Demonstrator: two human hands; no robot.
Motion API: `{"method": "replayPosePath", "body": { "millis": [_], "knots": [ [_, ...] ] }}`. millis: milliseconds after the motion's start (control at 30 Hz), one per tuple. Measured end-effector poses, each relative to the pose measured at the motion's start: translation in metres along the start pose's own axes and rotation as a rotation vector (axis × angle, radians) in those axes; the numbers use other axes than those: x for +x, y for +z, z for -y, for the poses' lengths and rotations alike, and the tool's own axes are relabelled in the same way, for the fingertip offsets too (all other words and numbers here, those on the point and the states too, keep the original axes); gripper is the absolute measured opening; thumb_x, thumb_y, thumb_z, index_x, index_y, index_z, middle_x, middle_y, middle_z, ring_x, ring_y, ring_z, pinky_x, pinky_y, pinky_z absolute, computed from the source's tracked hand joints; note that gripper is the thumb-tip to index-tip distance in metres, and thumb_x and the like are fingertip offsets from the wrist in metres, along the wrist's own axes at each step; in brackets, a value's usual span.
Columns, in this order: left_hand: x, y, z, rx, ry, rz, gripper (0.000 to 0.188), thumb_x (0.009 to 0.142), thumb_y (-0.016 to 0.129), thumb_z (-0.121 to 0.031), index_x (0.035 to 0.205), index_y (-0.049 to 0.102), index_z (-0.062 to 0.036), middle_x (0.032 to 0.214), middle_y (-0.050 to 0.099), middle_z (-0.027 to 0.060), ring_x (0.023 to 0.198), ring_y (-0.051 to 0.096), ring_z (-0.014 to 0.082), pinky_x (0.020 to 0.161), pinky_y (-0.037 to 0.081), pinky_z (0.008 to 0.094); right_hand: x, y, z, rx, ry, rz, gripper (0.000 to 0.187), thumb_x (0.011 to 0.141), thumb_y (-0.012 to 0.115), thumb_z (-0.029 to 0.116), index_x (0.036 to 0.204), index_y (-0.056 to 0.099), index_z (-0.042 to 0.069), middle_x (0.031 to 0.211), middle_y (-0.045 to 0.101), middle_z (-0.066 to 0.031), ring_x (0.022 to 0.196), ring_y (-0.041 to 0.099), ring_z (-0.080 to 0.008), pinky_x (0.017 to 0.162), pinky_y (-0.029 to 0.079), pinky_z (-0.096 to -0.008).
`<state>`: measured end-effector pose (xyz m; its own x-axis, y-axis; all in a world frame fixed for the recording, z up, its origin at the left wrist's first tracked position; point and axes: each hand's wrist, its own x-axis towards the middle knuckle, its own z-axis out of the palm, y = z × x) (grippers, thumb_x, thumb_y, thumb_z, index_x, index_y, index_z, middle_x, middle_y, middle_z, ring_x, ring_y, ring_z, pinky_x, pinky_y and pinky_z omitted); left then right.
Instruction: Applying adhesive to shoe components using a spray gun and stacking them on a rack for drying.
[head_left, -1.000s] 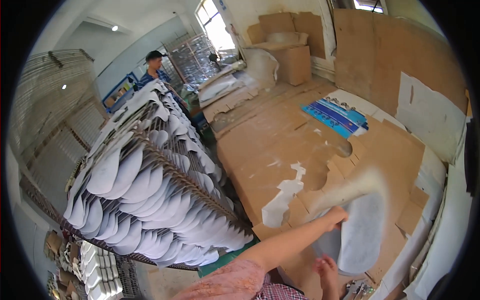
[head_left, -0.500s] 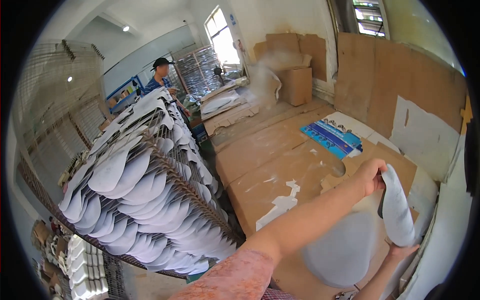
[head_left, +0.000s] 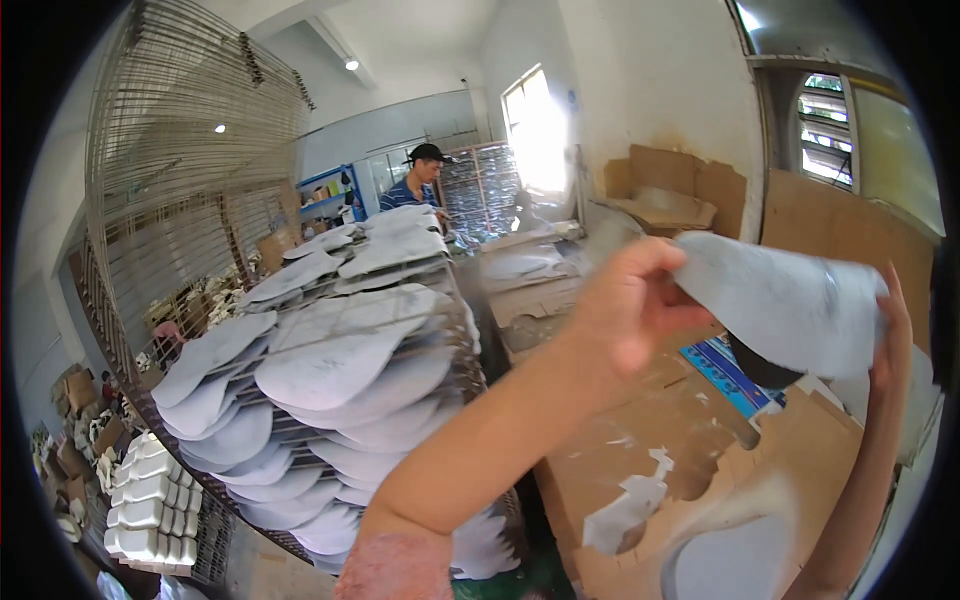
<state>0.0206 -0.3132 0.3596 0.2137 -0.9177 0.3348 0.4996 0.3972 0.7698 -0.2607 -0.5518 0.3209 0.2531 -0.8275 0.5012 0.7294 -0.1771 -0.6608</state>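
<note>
A curved, pale grey flexible sheet (head_left: 790,300), rounded at its ends and with a dark underside, is held up between my hands. The fingers of my left hand (head_left: 645,300) pinch its left end. At its right end is my right hand (head_left: 890,325), fingers closed around the edge and partly hidden by it. Below, another pale grey rounded sheet (head_left: 730,562) lies on the cardboard-covered table (head_left: 610,455). To my left, a wire rack (head_left: 465,375) carries layers of similar sheets (head_left: 350,345), their rounded ends overhanging the wires.
Upright wire mesh (head_left: 190,110) rises at the far left. Stacked white moulded pieces (head_left: 150,505) stand low on the left. Beyond the rack is another person (head_left: 410,190) in a cap. Cardboard panels (head_left: 830,215) line the right wall; a blue printed sheet (head_left: 725,375) lies on the table.
Both hands have raised the held sheet, and it has turned from nearly upright to nearly level. The view has swung toward the rack, which now appears closer.
</note>
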Motion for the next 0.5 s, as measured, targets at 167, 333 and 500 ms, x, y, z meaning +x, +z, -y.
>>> {"method": "replayPosePath", "body": {
  "millis": [167, 333, 500],
  "knots": [
    [-0.050, -0.116, -0.117, 0.114, 0.124, -0.300, 0.014, 0.081, 0.056, -0.013, 0.090, 0.058, -0.0019, 0.094, 0.062, 0.0122, 0.083, 0.060, 0.0252, 0.074, 0.053, 0.0376, 0.063, 0.199, -0.089, -0.213, 0.112, 0.144, 0.076, 0.070, 0.050, -0.002, 0.141, 0.024, 0.004, 0.111, 0.050, -0.0151, 0.093, 0.055, -0.0218, 0.082, 0.048, -0.0335],
    [-0.112, -0.175, -0.276, 0.345, 0.453, -0.550, 0.010, 0.084, 0.052, -0.009, 0.090, 0.053, -0.0009, 0.091, 0.056, 0.0125, 0.083, 0.057, 0.0253, 0.068, 0.055, 0.0388, 0.092, 0.415, -0.192, 0.019, 0.134, 0.336, 0.087, 0.063, 0.048, -0.009, 0.143, 0.020, 0.009, 0.124, 0.042, -0.0208, 0.104, 0.047, -0.0303, 0.085, 0.043, -0.0461],
    [-0.205, -0.160, -0.339, 0.604, 0.672, -0.723, 0.013, 0.084, 0.055, -0.012, 0.091, 0.053, -0.0008, 0.093, 0.056, 0.0105, 0.078, 0.060, 0.0241, 0.061, 0.055, 0.0342, 0.045, 0.530, -0.232, 0.257, 0.226, 0.498, 0.090, 0.060, 0.050, -0.013, 0.142, 0.021, 0.009, 0.113, 0.048, -0.0190, 0.094, 0.051, -0.0308, 0.082, 0.044, -0.0475]
  ]
}}
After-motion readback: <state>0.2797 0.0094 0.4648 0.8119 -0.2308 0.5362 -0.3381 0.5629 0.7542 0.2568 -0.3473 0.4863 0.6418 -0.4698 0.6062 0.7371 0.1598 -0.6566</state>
